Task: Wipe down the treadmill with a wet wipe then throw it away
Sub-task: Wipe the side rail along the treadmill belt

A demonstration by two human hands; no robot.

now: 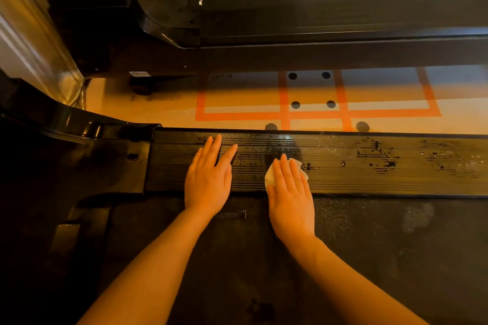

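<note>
The treadmill's black ribbed side rail [369, 166] runs left to right across the middle, with wet streaks and worn patches on it. My right hand [289, 192] lies flat with straight fingers on a white wet wipe [269, 175], pressing it onto the rail. Only the wipe's edges show around the fingers. My left hand [210, 177] rests flat on the rail to the left, fingers straight, holding nothing. The dark running belt [343, 258] lies below the rail under both forearms.
The black motor cover [66, 166] of the treadmill rises at the left. Beyond the rail is a pale floor with orange tape lines [285, 103] and black dots. A second black machine [290, 8] stands across the floor strip.
</note>
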